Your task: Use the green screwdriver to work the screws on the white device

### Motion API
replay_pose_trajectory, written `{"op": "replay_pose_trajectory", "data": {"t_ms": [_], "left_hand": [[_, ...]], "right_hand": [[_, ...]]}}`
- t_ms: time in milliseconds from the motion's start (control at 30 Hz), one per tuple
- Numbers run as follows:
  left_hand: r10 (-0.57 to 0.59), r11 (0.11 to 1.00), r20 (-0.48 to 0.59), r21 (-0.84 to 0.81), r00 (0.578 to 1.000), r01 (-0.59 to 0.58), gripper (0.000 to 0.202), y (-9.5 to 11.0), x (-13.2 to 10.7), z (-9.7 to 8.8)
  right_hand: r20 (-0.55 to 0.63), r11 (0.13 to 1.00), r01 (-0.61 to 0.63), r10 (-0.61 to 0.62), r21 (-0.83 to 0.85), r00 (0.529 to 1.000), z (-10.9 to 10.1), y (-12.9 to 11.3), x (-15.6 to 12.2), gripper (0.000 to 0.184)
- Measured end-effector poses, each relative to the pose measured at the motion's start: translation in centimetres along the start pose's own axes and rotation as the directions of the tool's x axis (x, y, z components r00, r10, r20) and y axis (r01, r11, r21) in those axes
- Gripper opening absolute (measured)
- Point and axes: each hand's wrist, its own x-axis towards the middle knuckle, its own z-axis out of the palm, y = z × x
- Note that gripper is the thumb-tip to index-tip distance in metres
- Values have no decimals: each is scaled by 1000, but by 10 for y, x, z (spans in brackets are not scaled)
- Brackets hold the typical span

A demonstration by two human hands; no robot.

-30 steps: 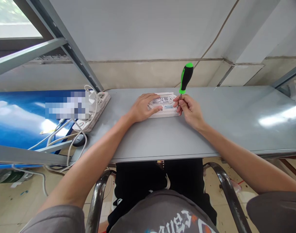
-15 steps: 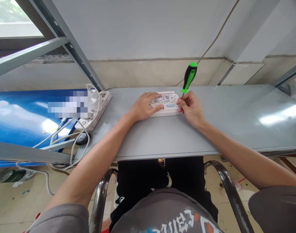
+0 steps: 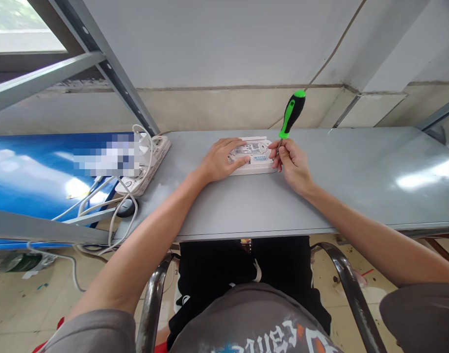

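Observation:
A flat white device (image 3: 254,158) with a printed label lies underside up on the grey table (image 3: 246,201). My left hand (image 3: 221,159) rests on its left half, fingers stretched flat over the label. My right hand (image 3: 290,159) pinches the metal shaft of a screwdriver (image 3: 292,113) at the device's right edge. The black and green handle stands above my fingers and leans to the right. The tip is hidden behind my fingers.
A white power strip (image 3: 145,164) with plugs and looping white cables sits at the table's left end, beside a blue panel (image 3: 33,171). Grey metal shelf struts (image 3: 110,73) rise at the left. A chair's metal arms (image 3: 342,284) flank my lap below the table edge.
The screwdriver handle has tilted further to the right and my right hand has shifted slightly right along the device's edge. My left hand stays pressed on the device.

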Motion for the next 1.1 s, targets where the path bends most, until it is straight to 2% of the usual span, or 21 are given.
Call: {"op": "replay_pose_trajectory", "data": {"t_ms": [300,567,833,1000,1100], "left_hand": [[8,1000,-61,17,998,-7,77,0,-6,0],[68,994,-135,98,988,-55,85,-8,-6,1],[77,986,-184,159,980,-48,101,-9,-2,1],[138,976,-228,199,964,-92,114,-10,-2,3],[118,979,-227,190,967,-75,114,-7,-2,3]], "right_hand": [[-64,997,-41,46,69,997,1,5,1,59],[19,1000,-6,6,17,1000,-2,1,0,51],[-81,998,-10,16,70,997,-2,12,0,52],[-19,1000,20,-20,17,1000,-2,5,-1,42],[-11,1000,27,-27,-12,1000,-2,3,-2,44]]}}
